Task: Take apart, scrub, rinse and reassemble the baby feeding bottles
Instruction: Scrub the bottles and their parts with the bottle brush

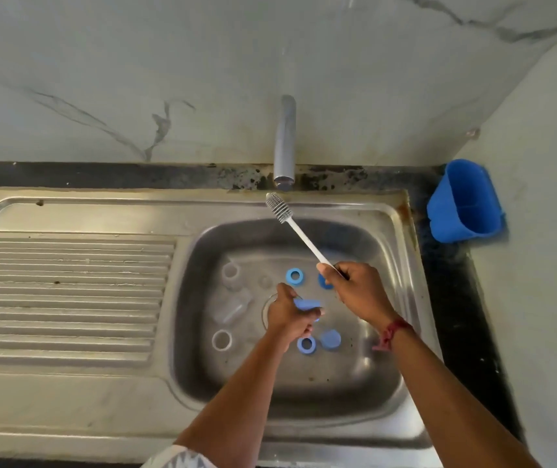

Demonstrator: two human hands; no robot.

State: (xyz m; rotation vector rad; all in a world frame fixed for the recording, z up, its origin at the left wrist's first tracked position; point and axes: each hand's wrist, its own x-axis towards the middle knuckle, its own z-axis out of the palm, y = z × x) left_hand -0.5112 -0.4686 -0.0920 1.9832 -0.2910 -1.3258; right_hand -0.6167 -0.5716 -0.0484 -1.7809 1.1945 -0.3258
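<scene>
My right hand [354,287] grips the white handle of a bottle brush [280,209], whose bristled head points up toward the tap. My left hand [290,315] holds a light blue bottle cap [309,304] over the sink basin [203,366]. Loose parts lie in the basin: a blue ring [294,275] at the back, another blue ring [306,345] and a blue cap [331,339] near the front. A further blue piece [322,282] is half hidden by my right hand. Two clear bottles [230,272] [231,309] and a clear ring [221,340] lie at the left.
A steel tap [284,140] juts out over the back of the basin; no water runs. The ribbed drainboard [67,292] lies to the left. A blue plastic holder [464,201] hangs on the right wall above the dark counter [446,271].
</scene>
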